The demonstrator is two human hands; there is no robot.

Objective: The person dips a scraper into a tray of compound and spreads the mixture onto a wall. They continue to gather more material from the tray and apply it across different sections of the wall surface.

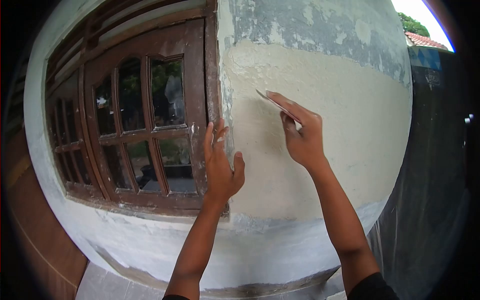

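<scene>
My right hand (pixel 306 131) grips a thin putty knife (pixel 281 107), seen nearly edge-on, with the index finger laid along it. Its tip is close to the cream-coated patch of wall (pixel 350 130), near that patch's upper left. Most of the handle is hidden inside my palm. Lower and to the left, my left hand (pixel 220 167) is held up with its fingers apart and nothing in it. Whitish smears mark its fingertips, which overlap the edge of the brown wooden window frame (pixel 212 65).
Glass panes (pixel 167 92) in a brown window sash fill the left. Above the cream patch, the wall is grey and flaking (pixel 320 22); below it runs a whitish band (pixel 280 245). A dark sheet (pixel 430 165) hangs at the right, with a tiled roof (pixel 425 41) behind.
</scene>
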